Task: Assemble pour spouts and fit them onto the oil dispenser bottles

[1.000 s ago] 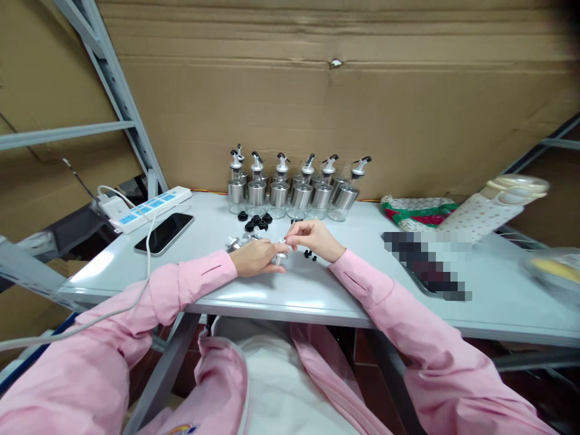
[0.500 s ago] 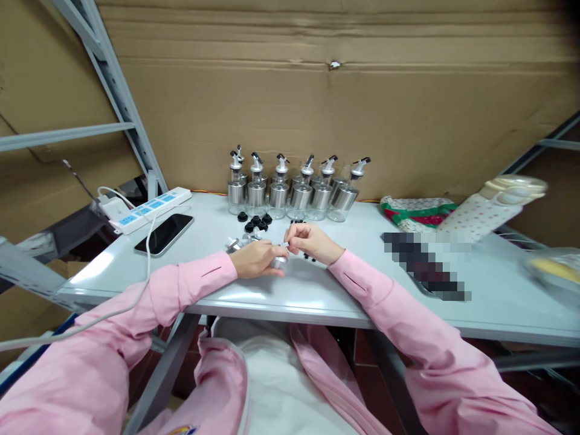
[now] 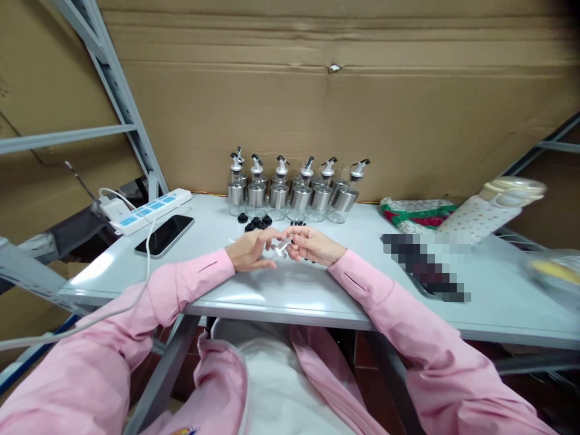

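Between my hands is a silvery-white bottle pourer spout [image 3: 281,249], tilted, its wide round base toward my left side. My right hand [image 3: 315,245] pinches its narrow end between thumb and fingertips. My left hand [image 3: 251,250] is beside it, thumb and fingers apart; whether a fingertip touches the spout I cannot tell. Just behind my left hand is a small pile of black stoppers [image 3: 258,223], partly covered by it. Several tiny black parts [image 3: 298,223] lie on the table behind my right hand, and a few more show below its fingers.
Glass bottles with steel sleeves and pourer tops [image 3: 301,194] stand along the cardboard wall [image 3: 344,121]. To the left are a phone [image 3: 165,235] and a power strip [image 3: 154,211] with a white cable. A dotted bottle [image 3: 480,211] and a patterned cloth [image 3: 417,212] are at the right.
My left hand has loosened from the spout and its fingers have spread. The spout has turned and is now in my right fingertips.
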The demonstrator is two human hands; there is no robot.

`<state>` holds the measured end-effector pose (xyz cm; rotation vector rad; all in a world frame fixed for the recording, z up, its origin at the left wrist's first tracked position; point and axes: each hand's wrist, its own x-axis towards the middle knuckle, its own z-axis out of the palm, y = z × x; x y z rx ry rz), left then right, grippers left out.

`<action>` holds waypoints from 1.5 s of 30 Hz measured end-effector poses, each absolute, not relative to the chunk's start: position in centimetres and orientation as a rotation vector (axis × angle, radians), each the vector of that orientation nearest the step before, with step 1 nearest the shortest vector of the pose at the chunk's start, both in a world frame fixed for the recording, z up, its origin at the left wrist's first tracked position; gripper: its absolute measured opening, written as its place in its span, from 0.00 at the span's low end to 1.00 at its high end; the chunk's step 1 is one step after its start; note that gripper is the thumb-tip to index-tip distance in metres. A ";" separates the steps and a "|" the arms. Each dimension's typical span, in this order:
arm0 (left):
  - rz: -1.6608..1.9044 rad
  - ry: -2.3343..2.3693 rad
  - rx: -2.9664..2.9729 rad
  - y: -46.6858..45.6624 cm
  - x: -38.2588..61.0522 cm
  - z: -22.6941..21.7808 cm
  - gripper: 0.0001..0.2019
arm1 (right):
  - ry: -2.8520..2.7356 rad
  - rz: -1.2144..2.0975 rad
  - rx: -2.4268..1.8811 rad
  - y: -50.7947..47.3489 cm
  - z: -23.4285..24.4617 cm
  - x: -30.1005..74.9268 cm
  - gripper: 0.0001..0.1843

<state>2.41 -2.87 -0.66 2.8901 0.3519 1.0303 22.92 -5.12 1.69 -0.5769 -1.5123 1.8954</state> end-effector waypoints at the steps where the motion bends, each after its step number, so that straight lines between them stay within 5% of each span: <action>1: 1.124 0.426 2.830 -2.4 2.1 -0.4 0.25 | -1.488 1.868 -0.586 -5.1 1.8 22.9 0.23; 4: 1.352 0.931 2.612 -0.6 0.7 0.3 0.14 | -1.396 1.793 -0.622 -5.1 2.1 22.9 0.23; 9: 1.330 1.408 2.380 2.9 -2.0 0.1 0.11 | -1.297 1.733 -0.647 -4.9 2.4 22.9 0.25; 16: 0.874 1.573 2.481 4.7 -2.7 -2.0 0.17 | -1.341 1.716 -0.611 -4.8 2.2 22.8 0.23; 22: 0.811 1.598 2.524 5.1 -2.6 -2.6 0.12 | -1.380 1.712 -0.613 -5.1 2.5 22.8 0.22; 34: 1.210 1.439 2.666 2.6 -2.0 0.1 0.10 | -1.301 1.674 -0.652 -4.6 2.2 22.9 0.16; 45: 1.604 0.443 3.126 -3.1 1.6 1.4 0.07 | -1.247 1.539 -0.786 -4.1 2.2 23.2 0.12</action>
